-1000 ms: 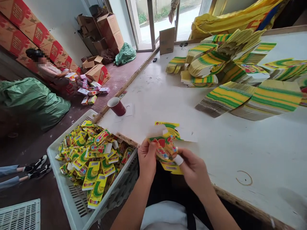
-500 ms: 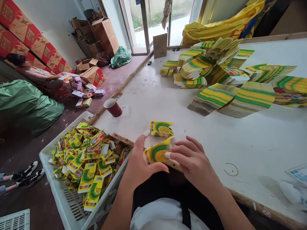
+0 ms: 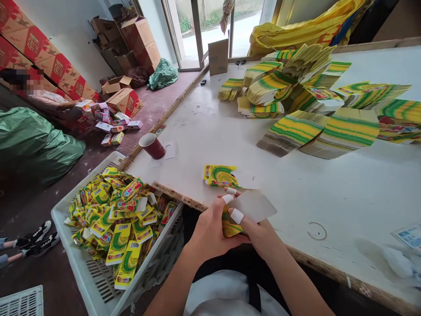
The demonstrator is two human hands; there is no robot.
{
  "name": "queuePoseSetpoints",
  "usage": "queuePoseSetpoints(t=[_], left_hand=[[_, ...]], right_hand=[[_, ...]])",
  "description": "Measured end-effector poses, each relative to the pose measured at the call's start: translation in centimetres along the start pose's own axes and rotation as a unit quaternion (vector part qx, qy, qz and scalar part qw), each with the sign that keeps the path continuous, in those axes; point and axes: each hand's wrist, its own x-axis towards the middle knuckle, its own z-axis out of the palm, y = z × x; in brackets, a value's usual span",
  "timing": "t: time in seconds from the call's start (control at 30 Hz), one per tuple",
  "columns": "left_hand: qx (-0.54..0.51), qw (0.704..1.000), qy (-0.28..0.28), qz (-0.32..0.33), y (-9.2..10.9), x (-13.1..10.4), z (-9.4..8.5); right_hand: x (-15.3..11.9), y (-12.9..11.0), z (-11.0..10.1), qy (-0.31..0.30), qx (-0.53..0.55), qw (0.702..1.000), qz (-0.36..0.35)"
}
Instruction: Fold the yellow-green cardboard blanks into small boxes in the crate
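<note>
The white counter (image 3: pixel 289 184) carries fanned carton stacks (image 3: pixel 350 131). At its near edge, the left hand (image 3: pixel 208 224) and right hand (image 3: pixel 258 232) grip a yellow-green carton (image 3: pixel 230 229) in their fingers, near a loose carton (image 3: pixel 219 175).

Held carton (image 3: pixel 232 229) fills the gap between the left hand (image 3: pixel 207 230) and right hand (image 3: pixel 261 237), no pass there. Right of them: bare tabletop (image 3: pixel 329 188), low pass OK as far as the white clump (image 3: pixel 396 259) near the right edge. Ahead: 1 loose carton (image 3: pixel 219 175) just past the fingers, go over or around. Beyond it, open lane between cup (image 3: pixel 152 147) and carton stacks (image 3: pixel 292 127); stacks block back right. Left: wooden edge (image 3: pixel 179 197), then crate (image 3: pixel 68 259) rim. Heap (image 3: pixel 120 230) obstructs most of it; slats show at near end.
</note>
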Motion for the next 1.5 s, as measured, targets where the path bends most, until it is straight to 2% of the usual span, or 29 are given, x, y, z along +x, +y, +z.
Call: queuePoseSetpoints(t=[0.1, 0.17, 0.27, 0.37, 0.5, 0.63, 0.73, 0.8, 0.87, 0.97, 1.03, 1.13, 1.27, 1.37, 1.5], left_hand=[[0.005, 0.999, 0.034, -0.008, -0.2, 0.2, 0.0], [0.007, 0.999, 0.041, -0.018, -0.4, 0.3, 0.0], [-0.011, 0.999, 0.037, -0.014, -0.6, 0.4, 0.0], [-0.03, 0.998, 0.057, 0.008, -0.6, 0.6, 0.0], [-0.031, 0.999, 0.041, 0.015, -0.5, 0.6, 0.0], [-0.053, 0.998, 0.045, -0.004, -0.6, 0.4, 0.2], [0.017, 0.998, 0.066, 0.002, -0.9, 0.1, 0.5], [0.062, 0.996, 0.065, -0.009, -1.2, -0.1, 0.5], [0.07, 0.995, 0.069, -0.01, -1.3, -0.2, 0.1], [0.078, 0.992, 0.092, 0.024, -1.4, -0.2, -0.9], [0.082, 0.991, 0.093, 0.043, -1.2, 0.0, -1.7], [0.062, 0.994, 0.078, 0.031, -0.9, 0.3, -2.5], [0.038, 0.997, 0.059, 0.015, -0.9, 0.7, -2.6], [0.029, 0.998, 0.05, 0.014, -1.0, 0.9, -2.3], [0.001, 0.998, 0.057, 0.003, -1.0, 1.1, -2.0]], right_hand=[[0.2, -0.8, 0.0, -0.002, -0.043, 0.999, -0.02], [-0.1, -1.3, -0.2, -0.014, -0.09, 0.994, -0.056], [-0.9, -1.5, -0.3, -0.055, -0.173, 0.975, -0.132], [-1.5, -1.4, -0.3, -0.081, -0.205, 0.964, -0.149], [-1.6, -1.1, 0.0, -0.072, -0.197, 0.966, -0.149], [-1.4, -0.4, 0.0, -0.033, -0.219, 0.947, -0.234], [-1.0, 0.0, -0.7, 0.035, -0.224, 0.951, -0.209], [-0.8, 0.0, -1.4, 0.055, -0.237, 0.95, -0.196], [-0.7, -0.2, -2.0, 0.018, -0.261, 0.939, -0.224], [-0.5, -0.5, -2.8, -0.06, -0.299, 0.918, -0.252], [-0.2, -0.7, -3.3, -0.081, -0.308, 0.916, -0.244], [0.3, -1.2, -4.0, -0.113, -0.292, 0.918, -0.243], [0.7, -2.7, -4.5, -0.161, -0.299, 0.914, -0.223], [0.8, -2.8, -4.3, -0.155, -0.319, 0.912, -0.206], [0.6, -1.4, -3.7, -0.101, -0.266, 0.938, -0.2]])
